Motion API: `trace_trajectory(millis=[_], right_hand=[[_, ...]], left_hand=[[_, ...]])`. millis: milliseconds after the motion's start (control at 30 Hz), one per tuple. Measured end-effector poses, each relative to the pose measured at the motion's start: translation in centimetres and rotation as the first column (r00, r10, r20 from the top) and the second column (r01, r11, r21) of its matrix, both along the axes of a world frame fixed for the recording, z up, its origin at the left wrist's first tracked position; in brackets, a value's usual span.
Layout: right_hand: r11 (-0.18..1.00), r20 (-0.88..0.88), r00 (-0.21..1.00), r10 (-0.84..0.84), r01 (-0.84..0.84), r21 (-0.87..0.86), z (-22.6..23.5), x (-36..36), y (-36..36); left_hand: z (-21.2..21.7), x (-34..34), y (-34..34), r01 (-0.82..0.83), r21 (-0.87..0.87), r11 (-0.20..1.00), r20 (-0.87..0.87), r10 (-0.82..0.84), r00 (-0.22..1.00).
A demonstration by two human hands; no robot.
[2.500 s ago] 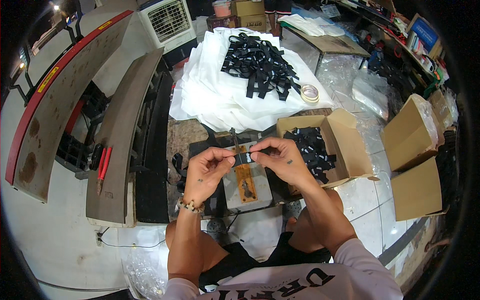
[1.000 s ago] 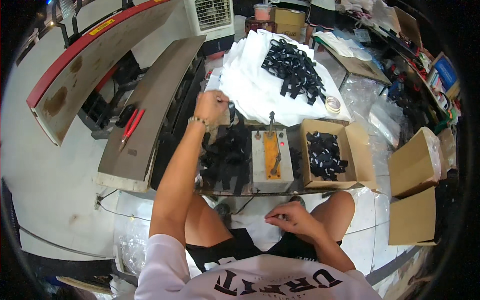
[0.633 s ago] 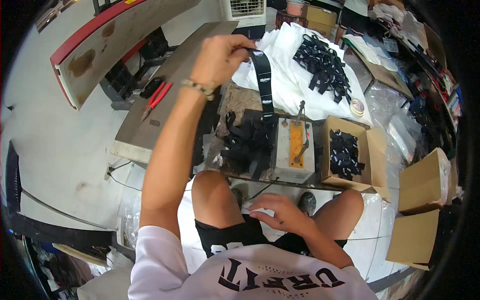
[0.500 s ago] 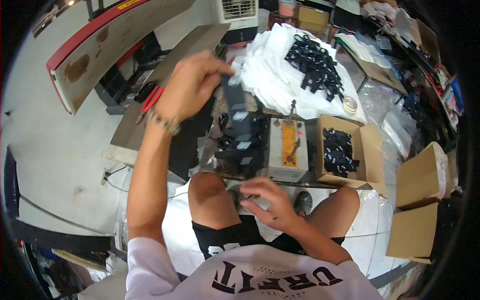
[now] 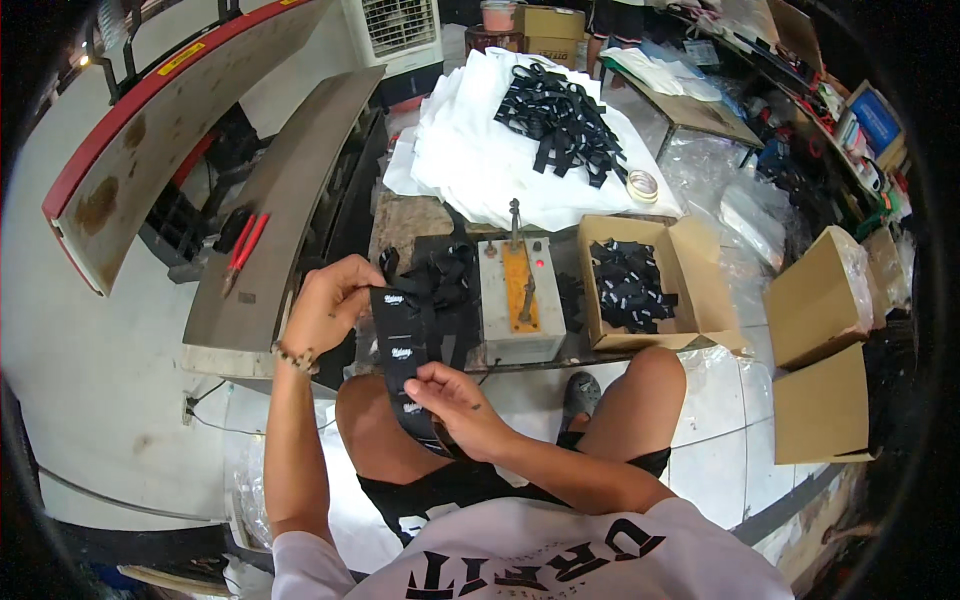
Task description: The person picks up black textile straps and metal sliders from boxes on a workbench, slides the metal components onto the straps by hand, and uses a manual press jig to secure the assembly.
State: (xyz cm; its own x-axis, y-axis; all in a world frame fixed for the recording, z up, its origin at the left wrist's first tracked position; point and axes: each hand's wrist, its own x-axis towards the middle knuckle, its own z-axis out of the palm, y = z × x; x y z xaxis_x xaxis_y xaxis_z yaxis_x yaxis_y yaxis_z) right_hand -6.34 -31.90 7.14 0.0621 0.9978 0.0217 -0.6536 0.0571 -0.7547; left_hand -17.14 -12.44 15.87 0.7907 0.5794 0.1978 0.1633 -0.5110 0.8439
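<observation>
Two hands grasp one long black woven strap (image 5: 402, 352) with small white marks: left hand (image 5: 327, 303) pinching its upper end, right hand (image 5: 452, 398) gripping lower down, above the person's lap.

You've got a black woven label strip (image 5: 402, 352) with small white marks hanging limp and near upright over your lap, its top pinched in your left hand (image 5: 325, 306), its lower part between the fingers of your right hand (image 5: 452, 398).
</observation>
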Motion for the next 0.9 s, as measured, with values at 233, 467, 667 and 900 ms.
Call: trace_trajectory(millis=[233, 467, 667, 900], right_hand=[[0.979, 0.067, 0.997, -0.037, 0.050, -0.199, -5.0, 1.9, 0.7], [0.957, -0.024, 0.999, 0.043, -0.048, -0.287, -4.4, 2.6, -1.2], [0.960, 0.478, 0.841, 0.255, -0.159, -0.233, -6.5, 3.8, -6.7], [0.963, 0.722, 0.649, 0.238, -0.059, -0.265, -3.1, 7.9, -8.9]], left_hand=[[-2.9, 4.2, 4.2, -0.013, -0.013, 1.000, 0.050, 0.014, 0.999], [-7.9, 10.3, 10.3, -0.265, 0.010, 0.964, 0.039, 0.265, 0.964], [-13.4, 13.6, 15.0, -0.350, 0.213, 0.912, -0.083, 0.374, 0.924], [-8.7, 9.7, 7.5, -0.016, 0.208, 0.978, -0.206, 0.059, 0.977]])
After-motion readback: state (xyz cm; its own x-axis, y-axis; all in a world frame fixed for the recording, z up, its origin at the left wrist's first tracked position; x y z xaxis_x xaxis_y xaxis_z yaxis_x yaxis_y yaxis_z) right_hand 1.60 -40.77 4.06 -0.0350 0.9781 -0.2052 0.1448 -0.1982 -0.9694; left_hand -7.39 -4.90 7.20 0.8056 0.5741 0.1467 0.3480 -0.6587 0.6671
